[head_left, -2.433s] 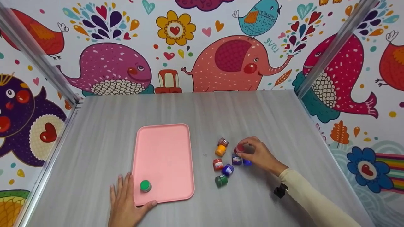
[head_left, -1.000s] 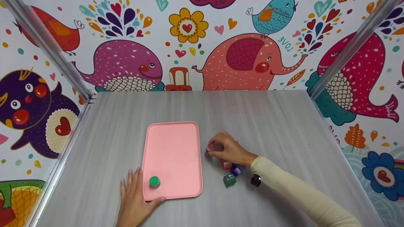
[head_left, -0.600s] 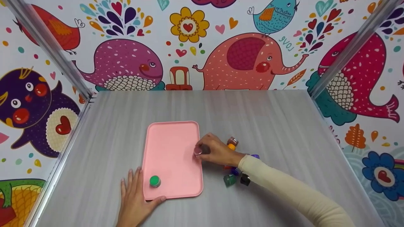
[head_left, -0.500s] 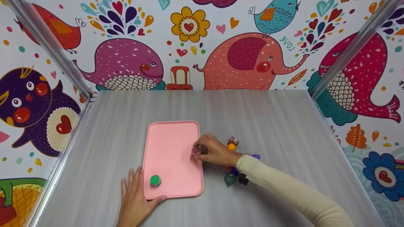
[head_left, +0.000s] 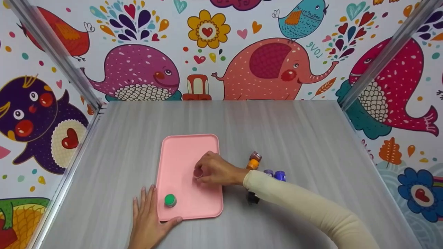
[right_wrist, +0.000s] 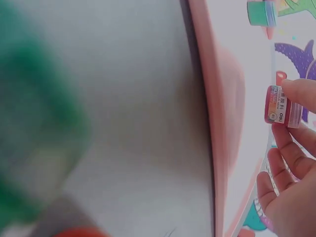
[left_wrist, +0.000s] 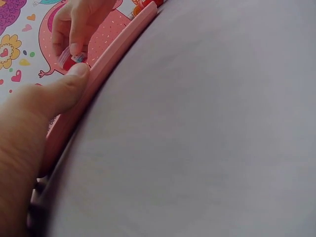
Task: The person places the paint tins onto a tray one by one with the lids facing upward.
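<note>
My right hand point(head_left: 218, 170) pinches a small red paint jar point(head_left: 197, 173) between thumb and fingertips over the middle of the pink tray point(head_left: 187, 148). In the right wrist view the jar point(right_wrist: 279, 106) shows a printed label and a clear end. My left hand point(head_left: 147, 220) lies at the tray's near left corner, fingers straight along its left side. Its thumb point(left_wrist: 74, 81) rests on the tray's near rim. A paint jar with a green lid point(head_left: 170, 200) stands upright on the tray near that corner.
Right of the tray lie a brown jar point(head_left: 255, 156), an orange jar point(head_left: 253, 164) and a violet-blue jar point(head_left: 280, 175). The right forearm point(head_left: 297, 197) covers others there. A green jar point(right_wrist: 39, 128) looms blurred in the right wrist view. Patterned walls point(head_left: 138, 69) enclose the table.
My right hand has carried the red jar from the cluster leftward, across the tray's right rim, to over its middle. My left hand keeps its place at the tray's corner.
</note>
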Demonstrator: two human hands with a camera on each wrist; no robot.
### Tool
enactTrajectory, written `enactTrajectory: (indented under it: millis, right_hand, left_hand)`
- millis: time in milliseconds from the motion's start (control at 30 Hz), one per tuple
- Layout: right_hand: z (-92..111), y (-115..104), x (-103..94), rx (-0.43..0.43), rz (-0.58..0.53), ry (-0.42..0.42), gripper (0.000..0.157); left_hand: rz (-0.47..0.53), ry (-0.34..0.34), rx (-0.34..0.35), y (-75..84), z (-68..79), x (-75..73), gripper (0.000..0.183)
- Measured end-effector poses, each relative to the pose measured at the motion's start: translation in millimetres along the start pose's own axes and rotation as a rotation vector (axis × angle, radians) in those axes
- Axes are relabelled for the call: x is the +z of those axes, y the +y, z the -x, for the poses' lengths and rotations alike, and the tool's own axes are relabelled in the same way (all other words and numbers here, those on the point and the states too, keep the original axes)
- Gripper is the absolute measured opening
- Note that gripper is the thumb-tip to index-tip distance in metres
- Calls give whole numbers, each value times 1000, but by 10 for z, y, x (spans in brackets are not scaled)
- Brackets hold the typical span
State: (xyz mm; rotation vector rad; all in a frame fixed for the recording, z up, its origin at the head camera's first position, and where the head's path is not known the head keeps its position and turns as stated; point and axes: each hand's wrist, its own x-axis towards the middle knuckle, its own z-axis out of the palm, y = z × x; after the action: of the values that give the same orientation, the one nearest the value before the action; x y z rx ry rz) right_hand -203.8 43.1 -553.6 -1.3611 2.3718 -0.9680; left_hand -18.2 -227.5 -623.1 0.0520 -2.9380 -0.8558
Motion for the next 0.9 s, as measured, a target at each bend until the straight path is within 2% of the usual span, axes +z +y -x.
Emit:
enactTrajectory:
  millis: [200, 367, 733, 900]
  right_hand:
    - [-169, -75, 178, -36, 34, -30, 25]
    - [-265, -122, 295, -34, 71, -38, 24]
    - [-411, -170, 458, -57, 103, -44, 21]
    - [-432, -153, 508, -69, 96, -45, 21]
  left_hand:
    - [-4, -42, -35, 9, -9, -25, 142]
    - [0, -79, -58, 31, -20, -23, 145]
    - [-5, -46, -34, 20, -4, -9, 141]
    - [-14, -1, 4, -1, 13, 12, 139]
